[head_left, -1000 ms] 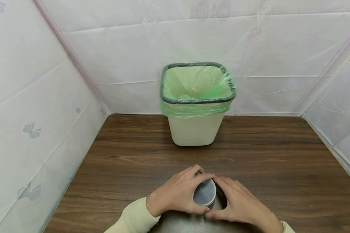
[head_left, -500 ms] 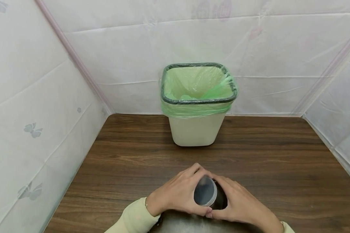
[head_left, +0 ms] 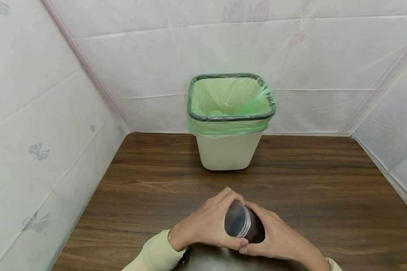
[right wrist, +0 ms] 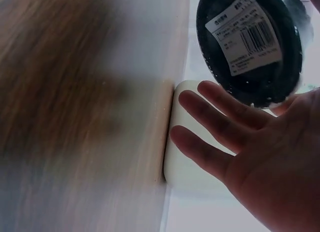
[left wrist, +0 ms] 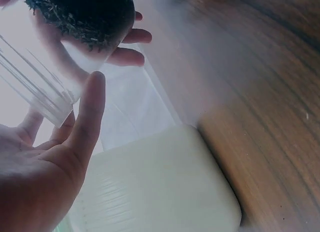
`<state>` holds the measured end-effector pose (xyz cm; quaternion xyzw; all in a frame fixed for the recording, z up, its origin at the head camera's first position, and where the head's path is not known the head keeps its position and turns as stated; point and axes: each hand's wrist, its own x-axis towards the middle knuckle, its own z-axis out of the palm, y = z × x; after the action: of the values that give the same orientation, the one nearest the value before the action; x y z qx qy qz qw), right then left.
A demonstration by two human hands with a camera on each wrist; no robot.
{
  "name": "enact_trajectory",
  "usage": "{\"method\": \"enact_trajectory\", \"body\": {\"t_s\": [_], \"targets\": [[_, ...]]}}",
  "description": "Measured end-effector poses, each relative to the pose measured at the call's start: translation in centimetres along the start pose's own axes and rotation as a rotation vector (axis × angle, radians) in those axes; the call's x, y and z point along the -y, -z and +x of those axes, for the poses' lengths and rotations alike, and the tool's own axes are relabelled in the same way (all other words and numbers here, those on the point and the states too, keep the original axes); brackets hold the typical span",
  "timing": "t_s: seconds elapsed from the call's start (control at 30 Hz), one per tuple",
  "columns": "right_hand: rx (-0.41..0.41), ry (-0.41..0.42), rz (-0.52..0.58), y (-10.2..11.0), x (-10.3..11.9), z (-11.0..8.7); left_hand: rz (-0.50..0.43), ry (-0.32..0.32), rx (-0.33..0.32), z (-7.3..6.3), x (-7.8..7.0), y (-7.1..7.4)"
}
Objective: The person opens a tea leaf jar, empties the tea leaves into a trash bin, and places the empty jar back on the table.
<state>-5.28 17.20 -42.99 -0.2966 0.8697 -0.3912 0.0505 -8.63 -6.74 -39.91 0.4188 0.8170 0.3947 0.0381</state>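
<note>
Between my two hands, just above the near part of the table, is a clear jar tipped on its side, its clear round end facing left. Dark dried leaves show inside it in the left wrist view. My left hand grips the jar's clear, ridged lid end, fingers over the far side and thumb on the near side. Round the dark end curls my right hand. In the right wrist view the jar's base bears a white barcode label. The thumbs meet at the near side.
Farther back on the wooden table stands a cream bin, lined with a green bag under a dark rim. White sheet walls enclose the table at the back and both sides.
The jar has tilted from nearly upright, its lid end turning leftward, so that more of its dark side shows. Both hands keep nearly the same place; the bin stays put.
</note>
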Motion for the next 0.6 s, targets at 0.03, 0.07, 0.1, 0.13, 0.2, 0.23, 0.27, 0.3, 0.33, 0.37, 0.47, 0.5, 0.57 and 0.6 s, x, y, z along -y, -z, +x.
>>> {"method": "enact_trajectory", "body": {"t_s": [0.03, 0.07, 0.1, 0.13, 0.2, 0.23, 0.27, 0.3, 0.33, 0.37, 0.47, 0.5, 0.57, 0.6], "targets": [[-0.002, -0.002, 0.004, 0.01, 0.06, 0.02, -0.010, 0.006, -0.003, 0.01, -0.05, 0.04], [-0.003, -0.005, 0.003, 0.02, 0.12, 0.03, -0.017, 0.011, -0.006, 0.02, -0.09, 0.07], [-0.003, -0.006, 0.012, 0.04, 0.18, 0.06, -0.025, 0.016, -0.008, 0.03, -0.14, 0.09], [-0.003, -0.009, 0.019, 0.07, 0.24, 0.08, -0.029, 0.015, -0.012, 0.03, -0.18, 0.12], [-0.004, -0.008, 0.032, 0.11, 0.37, 0.13, -0.033, 0.011, -0.022, 0.04, -0.22, 0.15], [-0.005, -0.006, 0.033, 0.14, 0.43, 0.14, -0.031, 0.006, -0.026, 0.04, -0.25, 0.16], [-0.006, -0.005, 0.038, 0.16, 0.50, 0.16, -0.032, 0.003, -0.030, 0.03, -0.27, 0.18], [-0.007, -0.005, 0.042, 0.19, 0.56, 0.18, -0.030, -0.001, -0.035, 0.04, -0.31, 0.19], [-0.010, -0.001, 0.047, 0.22, 0.61, 0.20, -0.031, -0.002, -0.038, 0.03, -0.33, 0.21], [-0.013, 0.008, 0.053, 0.25, 0.64, 0.24, -0.030, -0.004, -0.042, 0.05, -0.36, 0.22], [-0.018, 0.043, 0.081, 0.35, 0.68, 0.38, -0.031, -0.004, -0.050, 0.09, -0.41, 0.22], [-0.021, 0.056, 0.093, 0.37, 0.67, 0.42, -0.032, -0.003, -0.052, 0.10, -0.42, 0.22], [-0.024, 0.071, 0.120, 0.39, 0.65, 0.51, -0.038, 0.000, -0.056, 0.12, -0.42, 0.20], [-0.028, 0.079, 0.125, 0.39, 0.65, 0.54, -0.038, 0.001, -0.059, 0.12, -0.43, 0.18]]}}
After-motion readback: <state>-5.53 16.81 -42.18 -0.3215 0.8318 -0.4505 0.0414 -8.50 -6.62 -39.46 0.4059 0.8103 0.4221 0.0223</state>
